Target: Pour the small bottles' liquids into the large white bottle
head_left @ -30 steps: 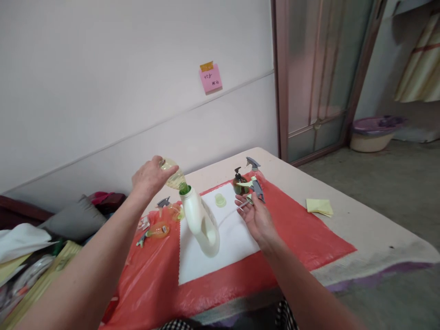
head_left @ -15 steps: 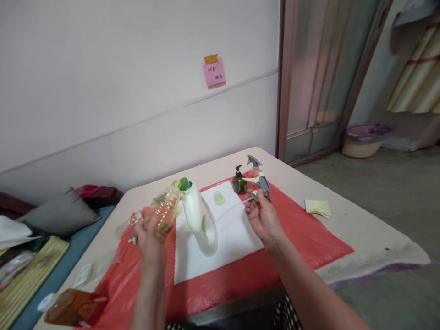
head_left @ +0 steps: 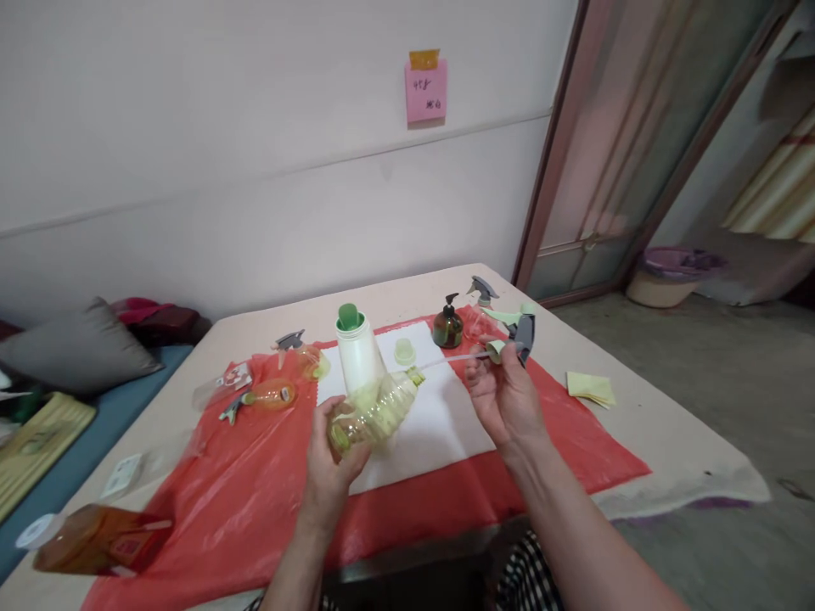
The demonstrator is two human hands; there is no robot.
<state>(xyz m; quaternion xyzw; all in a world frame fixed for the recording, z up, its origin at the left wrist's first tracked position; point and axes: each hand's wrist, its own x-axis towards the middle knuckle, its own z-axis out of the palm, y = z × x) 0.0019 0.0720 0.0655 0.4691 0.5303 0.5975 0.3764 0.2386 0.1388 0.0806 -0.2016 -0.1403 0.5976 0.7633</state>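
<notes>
My left hand (head_left: 334, 454) is wrapped round the base of a clear yellow-green spray bottle (head_left: 382, 406), tilted with its neck up and to the right. In my right hand (head_left: 506, 395) is a grey and green trigger spray head (head_left: 523, 333), pinched at its collar. Its thin dip tube (head_left: 449, 360) points left, the end close to the bottle's neck; whether it has entered cannot be told. Behind the spray bottle stands a large pale green jug (head_left: 360, 352) with a green spout. A light green cap (head_left: 404, 350) lies on the white cloth (head_left: 433, 424).
Red plastic sheeting (head_left: 255, 484) covers the table under the cloth. A dark pump bottle (head_left: 447, 327) is at the back, an orange spray bottle (head_left: 273, 394) at left. An amber jug (head_left: 102, 539) lies front left; yellow paper slips (head_left: 591, 387) lie right.
The spray bottle in my left hand has moved right, in front of the pale green jug, and its neck has come near the dip tube. My view has shifted slightly.
</notes>
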